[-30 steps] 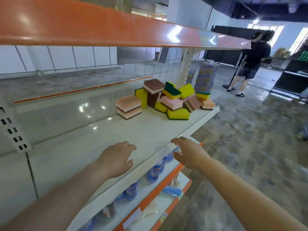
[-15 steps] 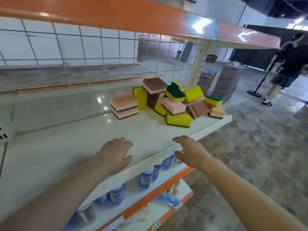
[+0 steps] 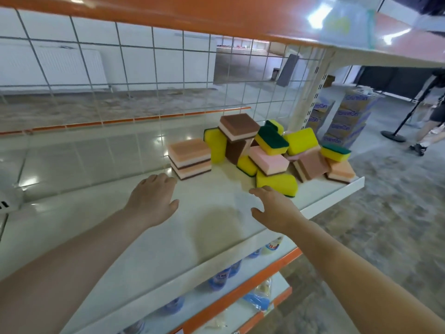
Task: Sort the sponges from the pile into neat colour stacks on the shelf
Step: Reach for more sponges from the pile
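On the shelf (image 3: pixel 101 227) we see a stack of two sponges (image 3: pixel 189 158) standing to the left of the pile (image 3: pixel 277 153), which lies toward the right end, with a wire grid (image 3: pixel 144 75) behind both. Our left hand (image 3: pixel 151 201) is over the shelf just before the stack, and our right hand (image 3: pixel 277 208) is beside it, just before the nearest sponge (image 3: pixel 277 183) of the pile. Under the shelf, bottles (image 3: pixel 221 278) stand on a lower shelf (image 3: pixel 240 292), and boxes (image 3: pixel 346 119) are stacked on the floor behind the right end.

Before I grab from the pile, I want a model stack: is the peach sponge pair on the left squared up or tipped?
Squared up: the two peach sponges lie flat, one atop the other, edges aligned.
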`<control>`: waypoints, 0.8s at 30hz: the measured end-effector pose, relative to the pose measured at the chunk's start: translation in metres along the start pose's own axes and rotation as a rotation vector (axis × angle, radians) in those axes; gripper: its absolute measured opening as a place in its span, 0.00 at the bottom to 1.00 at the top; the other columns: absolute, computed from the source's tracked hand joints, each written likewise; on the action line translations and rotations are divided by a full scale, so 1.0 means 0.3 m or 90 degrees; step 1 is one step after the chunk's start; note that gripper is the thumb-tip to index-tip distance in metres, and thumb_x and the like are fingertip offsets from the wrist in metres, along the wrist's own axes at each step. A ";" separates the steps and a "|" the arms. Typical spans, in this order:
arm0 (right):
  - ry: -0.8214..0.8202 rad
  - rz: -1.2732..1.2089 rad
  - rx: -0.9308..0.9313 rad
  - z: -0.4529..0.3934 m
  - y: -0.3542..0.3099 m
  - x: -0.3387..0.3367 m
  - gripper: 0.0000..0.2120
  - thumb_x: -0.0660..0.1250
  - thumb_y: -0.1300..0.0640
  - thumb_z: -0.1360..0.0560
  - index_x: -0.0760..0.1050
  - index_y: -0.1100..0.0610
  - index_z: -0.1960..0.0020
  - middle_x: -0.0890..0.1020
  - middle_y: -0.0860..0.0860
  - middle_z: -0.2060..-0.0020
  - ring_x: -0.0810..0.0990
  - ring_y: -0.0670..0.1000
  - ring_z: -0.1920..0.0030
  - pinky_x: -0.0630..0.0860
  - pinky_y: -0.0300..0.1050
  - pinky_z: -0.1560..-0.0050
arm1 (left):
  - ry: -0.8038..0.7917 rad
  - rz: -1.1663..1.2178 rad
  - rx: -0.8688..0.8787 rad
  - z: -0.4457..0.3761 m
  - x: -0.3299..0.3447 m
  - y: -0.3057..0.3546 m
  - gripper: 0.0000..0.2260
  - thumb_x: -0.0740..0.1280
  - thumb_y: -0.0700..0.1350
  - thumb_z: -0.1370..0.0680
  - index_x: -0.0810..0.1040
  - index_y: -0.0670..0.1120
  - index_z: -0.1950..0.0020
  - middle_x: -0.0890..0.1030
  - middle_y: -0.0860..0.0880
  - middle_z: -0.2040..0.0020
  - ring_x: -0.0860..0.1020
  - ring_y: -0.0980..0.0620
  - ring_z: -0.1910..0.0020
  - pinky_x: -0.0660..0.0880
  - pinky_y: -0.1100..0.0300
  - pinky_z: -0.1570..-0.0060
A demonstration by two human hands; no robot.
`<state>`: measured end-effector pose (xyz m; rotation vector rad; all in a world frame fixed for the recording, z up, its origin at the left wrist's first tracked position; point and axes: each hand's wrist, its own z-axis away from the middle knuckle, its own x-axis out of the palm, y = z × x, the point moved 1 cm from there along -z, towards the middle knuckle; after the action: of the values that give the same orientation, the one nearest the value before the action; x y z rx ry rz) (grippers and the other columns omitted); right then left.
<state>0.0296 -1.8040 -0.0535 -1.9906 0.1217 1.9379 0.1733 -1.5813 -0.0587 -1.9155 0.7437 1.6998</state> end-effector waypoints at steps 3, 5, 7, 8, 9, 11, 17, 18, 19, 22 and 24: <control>0.009 -0.009 -0.002 -0.056 -0.015 0.002 0.25 0.62 0.52 0.23 0.62 0.53 0.28 0.70 0.52 0.35 0.72 0.54 0.39 0.71 0.45 0.46 | 0.014 -0.002 -0.011 -0.048 -0.012 -0.031 0.25 0.62 0.53 0.23 0.64 0.43 0.30 0.66 0.45 0.32 0.65 0.45 0.32 0.63 0.54 0.36; 0.018 -0.012 0.002 -0.087 -0.027 0.007 0.25 0.62 0.51 0.23 0.62 0.53 0.28 0.71 0.52 0.36 0.72 0.54 0.39 0.70 0.44 0.48 | 0.022 0.007 -0.010 -0.086 -0.019 -0.049 0.28 0.63 0.54 0.24 0.61 0.43 0.28 0.64 0.45 0.30 0.63 0.45 0.30 0.60 0.54 0.34; 0.022 -0.014 0.007 -0.114 -0.036 0.013 0.25 0.62 0.51 0.23 0.63 0.53 0.28 0.71 0.52 0.36 0.72 0.54 0.39 0.71 0.45 0.47 | 0.017 0.020 -0.009 -0.123 -0.023 -0.062 0.32 0.63 0.54 0.24 0.55 0.42 0.26 0.59 0.44 0.27 0.58 0.45 0.27 0.57 0.54 0.31; 0.021 -0.013 0.007 -0.126 -0.040 0.016 0.25 0.63 0.51 0.24 0.62 0.53 0.28 0.70 0.51 0.35 0.72 0.54 0.38 0.72 0.45 0.46 | 0.011 0.024 -0.007 -0.138 -0.022 -0.066 0.34 0.63 0.55 0.24 0.52 0.42 0.25 0.57 0.43 0.25 0.56 0.46 0.26 0.55 0.54 0.29; 0.018 -0.012 0.006 -0.136 -0.043 0.017 0.25 0.63 0.51 0.24 0.62 0.53 0.28 0.70 0.51 0.35 0.72 0.53 0.38 0.72 0.46 0.46 | 0.006 0.028 -0.006 -0.152 -0.020 -0.066 0.35 0.63 0.55 0.24 0.50 0.42 0.24 0.54 0.44 0.24 0.54 0.46 0.25 0.53 0.54 0.29; 0.013 -0.010 0.006 -0.160 -0.047 0.015 0.25 0.63 0.51 0.24 0.62 0.53 0.28 0.70 0.52 0.35 0.72 0.54 0.38 0.73 0.47 0.45 | -0.001 0.030 0.004 -0.179 -0.013 -0.064 0.36 0.63 0.56 0.24 0.48 0.42 0.24 0.51 0.44 0.23 0.51 0.46 0.24 0.51 0.54 0.28; 0.012 0.006 -0.004 -0.233 -0.045 0.007 0.24 0.63 0.51 0.24 0.64 0.52 0.29 0.71 0.52 0.35 0.74 0.56 0.40 0.74 0.49 0.45 | -0.011 0.031 0.011 -0.265 -0.001 -0.039 0.37 0.63 0.55 0.24 0.47 0.43 0.24 0.50 0.45 0.23 0.49 0.47 0.24 0.50 0.55 0.28; 0.011 0.006 -0.010 -0.245 -0.042 0.007 0.24 0.63 0.51 0.24 0.64 0.52 0.30 0.71 0.53 0.36 0.74 0.56 0.41 0.74 0.49 0.45 | -0.007 0.038 0.007 -0.279 0.000 -0.036 0.37 0.64 0.55 0.24 0.47 0.43 0.24 0.50 0.46 0.23 0.49 0.48 0.24 0.50 0.55 0.28; 0.010 0.006 -0.018 -0.256 -0.039 0.007 0.24 0.63 0.51 0.24 0.64 0.52 0.30 0.71 0.53 0.36 0.74 0.56 0.41 0.74 0.49 0.45 | -0.005 0.044 0.005 -0.293 0.000 -0.034 0.37 0.64 0.55 0.24 0.47 0.44 0.24 0.50 0.46 0.23 0.49 0.48 0.24 0.49 0.55 0.28; 0.008 0.007 -0.040 -0.288 -0.030 0.004 0.23 0.63 0.52 0.25 0.66 0.54 0.31 0.72 0.54 0.37 0.74 0.57 0.42 0.74 0.49 0.45 | -0.013 0.052 0.001 -0.328 -0.002 -0.029 0.37 0.63 0.55 0.24 0.46 0.45 0.23 0.49 0.47 0.22 0.49 0.48 0.24 0.49 0.56 0.28; 0.006 0.005 -0.051 -0.304 -0.022 0.004 0.23 0.63 0.53 0.25 0.66 0.54 0.31 0.72 0.54 0.38 0.74 0.58 0.42 0.74 0.49 0.44 | -0.022 0.051 -0.001 -0.346 -0.002 -0.026 0.38 0.63 0.55 0.24 0.45 0.44 0.23 0.49 0.46 0.22 0.50 0.48 0.24 0.49 0.55 0.28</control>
<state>0.1182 -1.8260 -0.0537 -2.0524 0.0541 1.9680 0.2550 -1.6444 -0.0456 -1.8757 0.8155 1.7772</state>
